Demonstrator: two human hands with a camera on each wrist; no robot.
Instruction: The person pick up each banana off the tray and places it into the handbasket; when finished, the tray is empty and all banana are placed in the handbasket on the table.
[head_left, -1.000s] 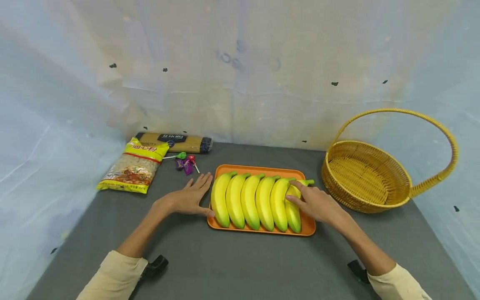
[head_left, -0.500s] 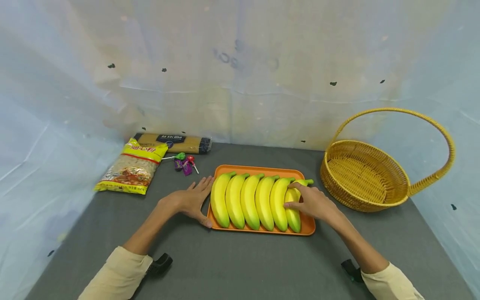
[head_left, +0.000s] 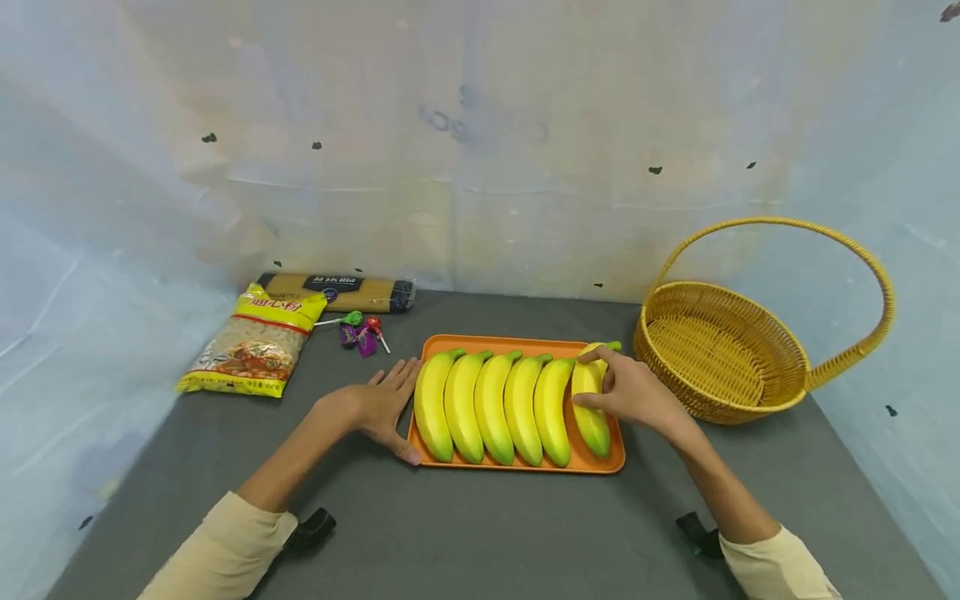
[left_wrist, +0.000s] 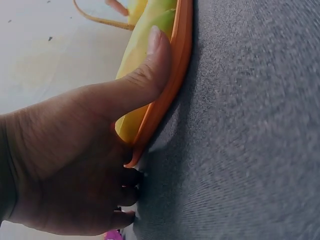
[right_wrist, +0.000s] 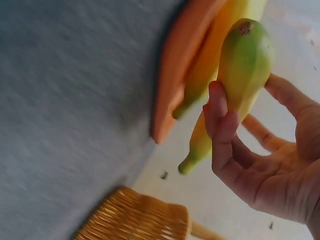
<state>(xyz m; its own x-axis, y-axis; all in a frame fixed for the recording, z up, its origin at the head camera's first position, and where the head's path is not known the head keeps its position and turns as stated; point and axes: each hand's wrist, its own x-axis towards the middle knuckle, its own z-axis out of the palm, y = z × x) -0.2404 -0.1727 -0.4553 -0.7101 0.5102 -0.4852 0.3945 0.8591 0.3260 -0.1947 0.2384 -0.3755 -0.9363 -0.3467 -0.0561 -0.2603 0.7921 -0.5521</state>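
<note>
An orange tray (head_left: pixel 525 468) bears a row of yellow bananas with green tips. My right hand (head_left: pixel 637 393) grips the rightmost banana (head_left: pixel 590 417), thumb on its left side and fingers on its right. In the right wrist view this banana (right_wrist: pixel 245 65) is raised above the tray (right_wrist: pixel 172 65), apart from its neighbour (right_wrist: pixel 200 75). At the tray's left end, my left hand (head_left: pixel 381 410) lies with fingers straight and spread. In the left wrist view its thumb touches the tray's rim (left_wrist: pixel 170 100) beside the leftmost banana (left_wrist: pixel 131 125).
A wicker basket (head_left: pixel 712 358) with a tall handle stands right of the tray. At the back left lie a yellow food bag (head_left: pixel 258 346), a spaghetti pack (head_left: pixel 371 294), a green lollipop (head_left: pixel 351 318), a red lollipop (head_left: pixel 374 325) and purple wrapped sweets (head_left: pixel 365 342).
My right hand has closed its grip on the rightmost banana and lifted it, opening a gap to its neighbour. My left hand's thumb has slid down toward the tray's near left corner.
</note>
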